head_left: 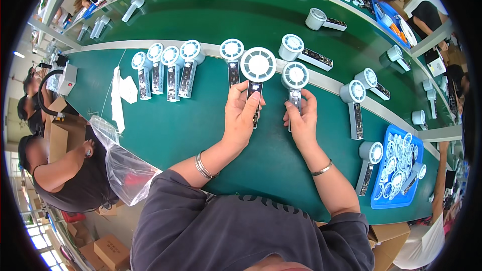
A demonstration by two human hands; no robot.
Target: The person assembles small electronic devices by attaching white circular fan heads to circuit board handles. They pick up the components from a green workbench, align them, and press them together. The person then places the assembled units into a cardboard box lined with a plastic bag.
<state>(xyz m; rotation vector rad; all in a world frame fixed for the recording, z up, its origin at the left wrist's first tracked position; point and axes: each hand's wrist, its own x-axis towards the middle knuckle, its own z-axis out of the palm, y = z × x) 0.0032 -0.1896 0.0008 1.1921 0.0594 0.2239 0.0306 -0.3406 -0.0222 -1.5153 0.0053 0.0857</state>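
Observation:
My left hand (240,118) is closed around the dark, open handle of a light-grey handheld fan (259,64), its round head raised toward me. A second handheld fan (295,74) is gripped by its handle in my right hand (303,123), fingers wrapped round it. Circuit parts show in both handles. Just behind my left hand lies another fan (232,49). Several more fans (171,56) form a row at the left of the green table (175,130). To the right of my right hand are two similar fans, one farther (353,92) and one nearer (371,152).
A blue tray (376,204) of white ring-shaped parts sits at right, with a fan on top. Beyond a pale rail, more fans (316,19) lie on a green belt (216,5). White cloth (118,95) and clear plastic (120,158) lie left, near a co-worker (70,170).

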